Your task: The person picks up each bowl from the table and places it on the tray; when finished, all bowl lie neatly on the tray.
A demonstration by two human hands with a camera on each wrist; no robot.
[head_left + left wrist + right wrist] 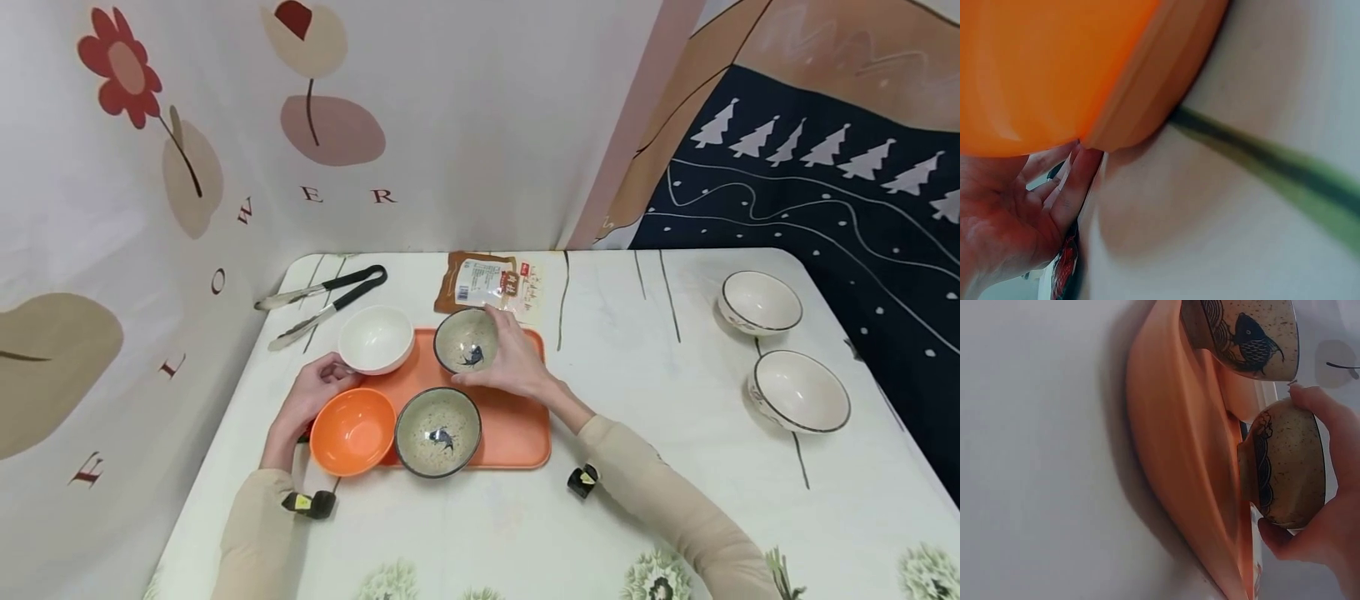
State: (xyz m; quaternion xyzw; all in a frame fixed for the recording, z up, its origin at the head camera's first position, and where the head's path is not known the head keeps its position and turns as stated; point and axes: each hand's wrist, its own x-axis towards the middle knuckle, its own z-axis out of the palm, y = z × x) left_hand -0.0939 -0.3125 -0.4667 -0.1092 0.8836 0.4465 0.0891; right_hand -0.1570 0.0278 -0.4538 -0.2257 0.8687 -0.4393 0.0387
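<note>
Over the tray's [517, 433] far edge, I watch the right hand [512, 357] pinch a speckled bowl [457, 335] between thumb and fingers; its twin [427, 442] sits at the near edge. By the left edge, the left hand [317, 390] bends its fingers beside the white bowl [375, 340] and orange bowl [352, 433]; whether they grip, I cannot tell.

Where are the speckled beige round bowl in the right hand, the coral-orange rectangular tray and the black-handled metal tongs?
Speckled beige round bowl [1290, 464]: right wrist view, outer wall.
Coral-orange rectangular tray [513, 425]: head view, bare floor.
Black-handled metal tongs [347, 301]: head view, nearer handle.
</note>
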